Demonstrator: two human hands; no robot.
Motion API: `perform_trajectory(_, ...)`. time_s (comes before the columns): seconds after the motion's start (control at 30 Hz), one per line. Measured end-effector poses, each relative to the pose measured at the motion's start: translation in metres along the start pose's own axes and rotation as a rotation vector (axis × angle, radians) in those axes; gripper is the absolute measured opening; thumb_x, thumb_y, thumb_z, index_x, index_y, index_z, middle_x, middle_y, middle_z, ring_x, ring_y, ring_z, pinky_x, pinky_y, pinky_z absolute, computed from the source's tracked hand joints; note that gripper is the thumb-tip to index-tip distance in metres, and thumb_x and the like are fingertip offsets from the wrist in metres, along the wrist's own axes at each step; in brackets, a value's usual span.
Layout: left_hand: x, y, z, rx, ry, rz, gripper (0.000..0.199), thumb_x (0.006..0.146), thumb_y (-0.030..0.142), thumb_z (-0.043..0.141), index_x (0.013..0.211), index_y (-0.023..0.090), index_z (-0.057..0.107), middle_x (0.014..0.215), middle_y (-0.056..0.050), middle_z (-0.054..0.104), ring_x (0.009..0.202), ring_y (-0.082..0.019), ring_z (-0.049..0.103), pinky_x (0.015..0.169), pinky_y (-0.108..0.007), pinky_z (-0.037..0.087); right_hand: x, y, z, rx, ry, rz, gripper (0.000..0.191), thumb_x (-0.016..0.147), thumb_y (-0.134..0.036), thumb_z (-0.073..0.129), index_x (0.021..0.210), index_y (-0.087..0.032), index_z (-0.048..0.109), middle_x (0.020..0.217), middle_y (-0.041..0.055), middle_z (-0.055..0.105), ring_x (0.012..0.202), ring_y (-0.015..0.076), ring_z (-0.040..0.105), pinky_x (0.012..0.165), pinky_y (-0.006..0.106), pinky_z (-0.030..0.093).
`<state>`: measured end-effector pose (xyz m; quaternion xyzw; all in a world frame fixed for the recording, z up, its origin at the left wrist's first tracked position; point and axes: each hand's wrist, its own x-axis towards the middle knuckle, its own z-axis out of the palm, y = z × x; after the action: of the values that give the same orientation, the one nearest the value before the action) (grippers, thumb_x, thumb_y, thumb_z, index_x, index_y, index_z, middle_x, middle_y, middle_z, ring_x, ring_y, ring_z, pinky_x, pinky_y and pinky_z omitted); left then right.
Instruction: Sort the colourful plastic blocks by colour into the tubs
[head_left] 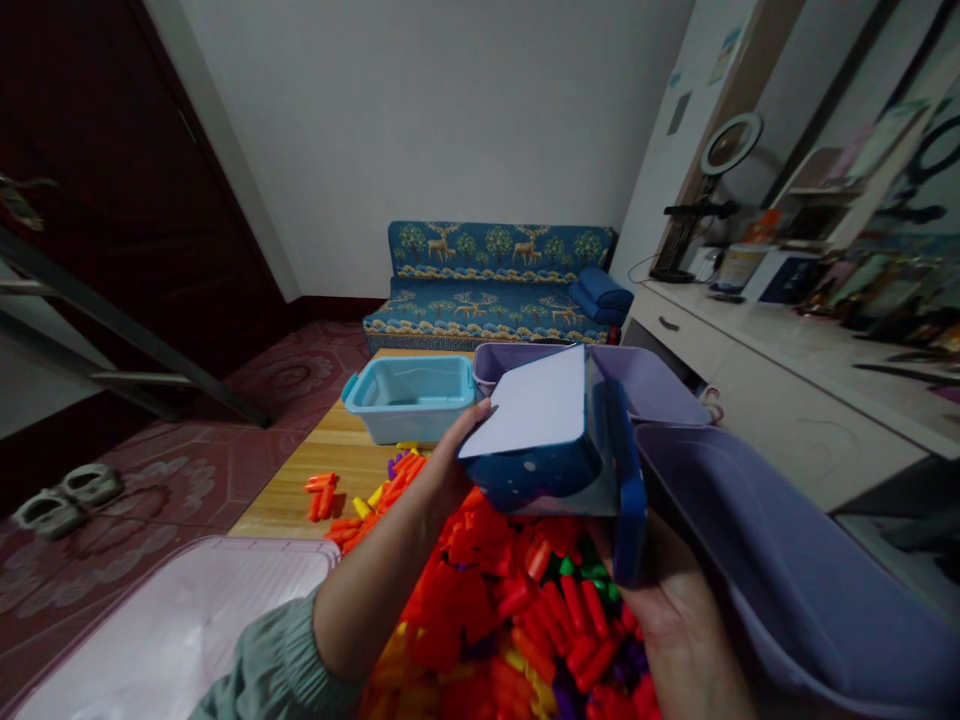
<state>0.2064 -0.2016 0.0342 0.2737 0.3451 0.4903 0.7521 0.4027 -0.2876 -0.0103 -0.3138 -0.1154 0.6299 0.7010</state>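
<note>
Between my two hands is a dark blue box (536, 470) with a white panel and pale specks, held tilted on its side above a heap of plastic pieces. A blue lid-like rim (630, 490) is at its right end. My left hand (456, 470) grips the box's left side, thumb at the edge of the white panel. My right hand (664, 580) holds the rim from below and the right; some of its fingers are hidden behind it. Beneath lie many red and orange pieces (555, 620), with green, yellow and purple ones among them.
A light blue bin (412, 430) stands on the wooden table (292, 475). Purple bins (645, 385) sit behind the box, and another purple bin (795, 560) is at right. A pale pink lid (195, 610) lies front left. Beyond are a sofa (480, 300) and a dresser (787, 350).
</note>
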Motion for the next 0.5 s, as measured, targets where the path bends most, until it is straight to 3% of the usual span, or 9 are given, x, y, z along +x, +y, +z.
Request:
perform_trajectory(0.17,-0.001,0.016,-0.006,0.02,0.024,0.04,0.035,0.079,0.036,0.067,0.102,0.009,0.069,0.073,-0.007,0.074,0.062,-0.017,0.067,0.059,-0.023,0.053,0.001,-0.008,-0.007,0.04,0.118,0.025,0.018,0.08,-0.015,0.06,0.09,-0.02,0.074,0.083,0.003,0.077,0.082,0.0201,0.073,0.093,0.043,0.054)
perform_trajectory(0.37,-0.004,0.031,-0.017,0.074,0.102,0.063,0.028,0.075,0.027,0.069,0.095,0.008,0.069,0.063,-0.006,0.071,0.051,-0.014,0.064,0.051,-0.021,0.051,-0.011,-0.019,0.01,0.034,0.31,0.004,0.025,0.082,-0.01,0.057,0.099,-0.019,0.073,0.09,0.0029,0.077,0.083,0.0187,0.073,0.093,0.039,0.054)
perform_trajectory(0.5,-0.007,0.039,-0.028,0.085,0.148,0.085,0.024,0.075,0.025,0.068,0.09,0.007,0.069,0.06,-0.006,0.07,0.047,-0.013,0.062,0.047,-0.02,0.05,-0.016,-0.02,0.018,0.018,0.335,-0.017,0.025,0.078,-0.011,0.061,0.1,-0.017,0.072,0.089,0.0045,0.077,0.088,0.0215,0.073,0.093,0.041,0.054)
